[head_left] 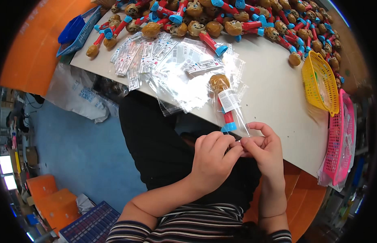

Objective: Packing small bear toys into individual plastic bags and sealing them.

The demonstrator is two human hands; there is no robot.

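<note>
A clear plastic bag (242, 117) lies over the table's front edge, with a toy (228, 117) inside it. The toy has a round brown head, a red stem and a blue foot, and a white printed label covers its middle. The bag's near end is gathered between my two hands. My left hand (212, 160) is closed, its thumb and fingertips pinching that end. From the other side, my right hand (266, 150) grips the same end between thumb and fingers. Exactly how the film is folded there is hidden by my fingertips.
Many similar toys (196, 28) are heaped along the table's far side. Clear bags and printed slips (172, 60) spread left of centre. A yellow basket (321, 83) and a pink basket (339, 141) stand at the right edge, a blue basket (79, 36) at far left.
</note>
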